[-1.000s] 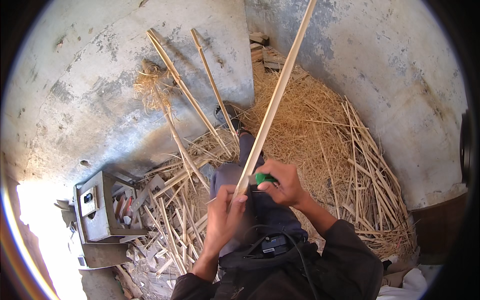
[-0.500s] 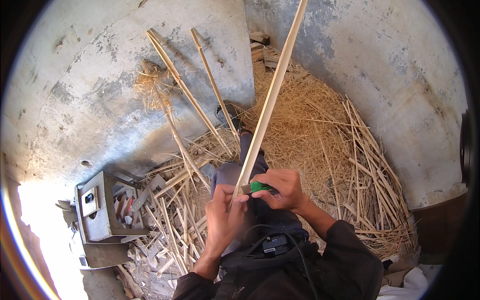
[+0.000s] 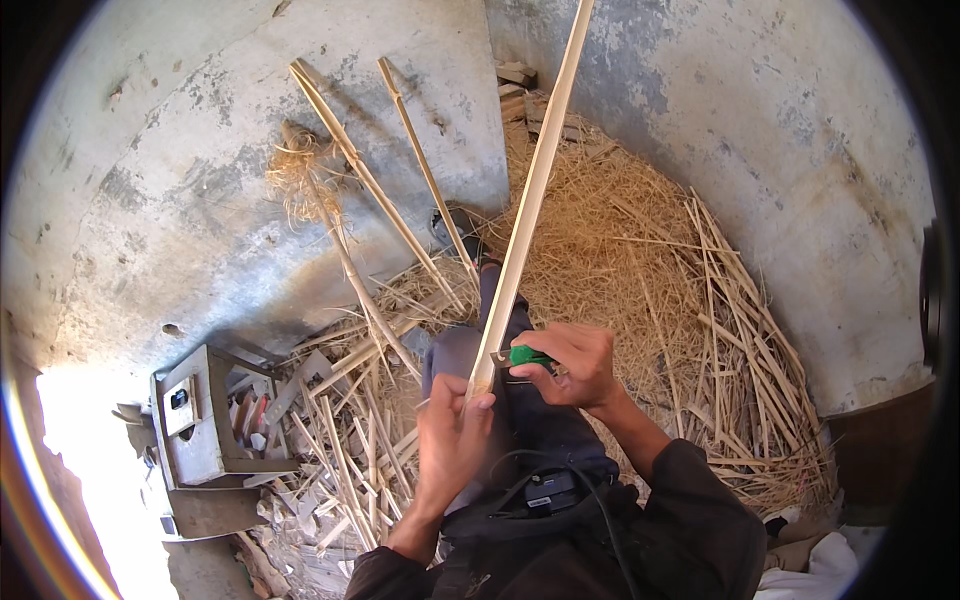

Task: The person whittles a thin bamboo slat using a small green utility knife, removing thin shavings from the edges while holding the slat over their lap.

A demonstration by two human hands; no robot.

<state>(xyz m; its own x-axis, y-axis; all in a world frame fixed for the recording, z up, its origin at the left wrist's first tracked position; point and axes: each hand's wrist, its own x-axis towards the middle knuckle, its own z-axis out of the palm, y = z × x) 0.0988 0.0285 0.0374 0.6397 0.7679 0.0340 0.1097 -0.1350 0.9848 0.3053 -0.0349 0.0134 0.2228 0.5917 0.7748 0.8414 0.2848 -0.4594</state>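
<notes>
A long, pale split-bamboo strip [image 3: 530,210] slants up from my lap past the top edge of the view. Its lower end is pinched between the thumb and fingers of my left hand [image 3: 452,425]. My right hand [image 3: 572,364] is closed around a knife with a green handle [image 3: 528,355]. The short metal blade points left and meets the strip's right edge, a little above my left fingers. Part of the handle is hidden by my right fingers.
Bamboo poles [image 3: 375,185] lean on the left wall, one topped with a tuft of shavings [image 3: 300,175]. Shavings [image 3: 600,240] cover the floor ahead. Split strips [image 3: 740,370] are stacked at right, more sticks [image 3: 350,460] lie at left beside a grey box-like stand [image 3: 195,425].
The knife has moved slightly up along the strip, away from my left hand. The strip's upper part has swung a little to the left.
</notes>
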